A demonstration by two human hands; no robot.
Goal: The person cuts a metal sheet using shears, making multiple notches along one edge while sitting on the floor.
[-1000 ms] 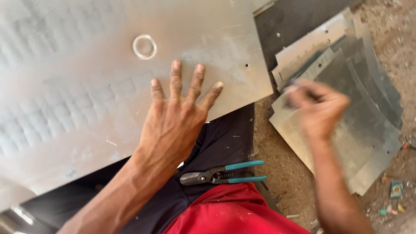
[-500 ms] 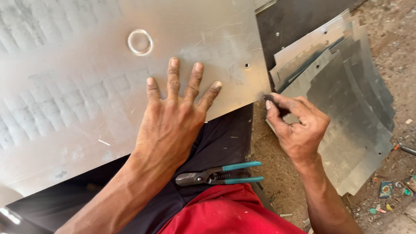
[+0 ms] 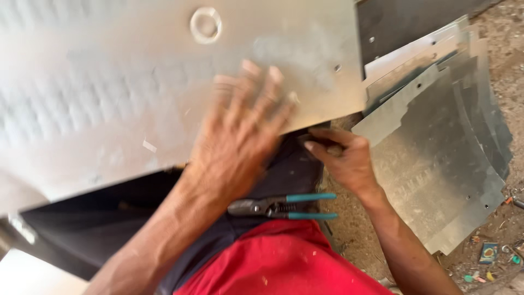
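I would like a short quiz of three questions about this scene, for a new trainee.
1. True or false: the left hand lies flat on the large metal sheet.
2. What colour are the handles of the pliers? A) teal B) yellow C) black
3. Fill in: the right hand is at the sheet's near ____, beside the stack of cut metal pieces.

Key: 1 true; 2 A; 3 edge.
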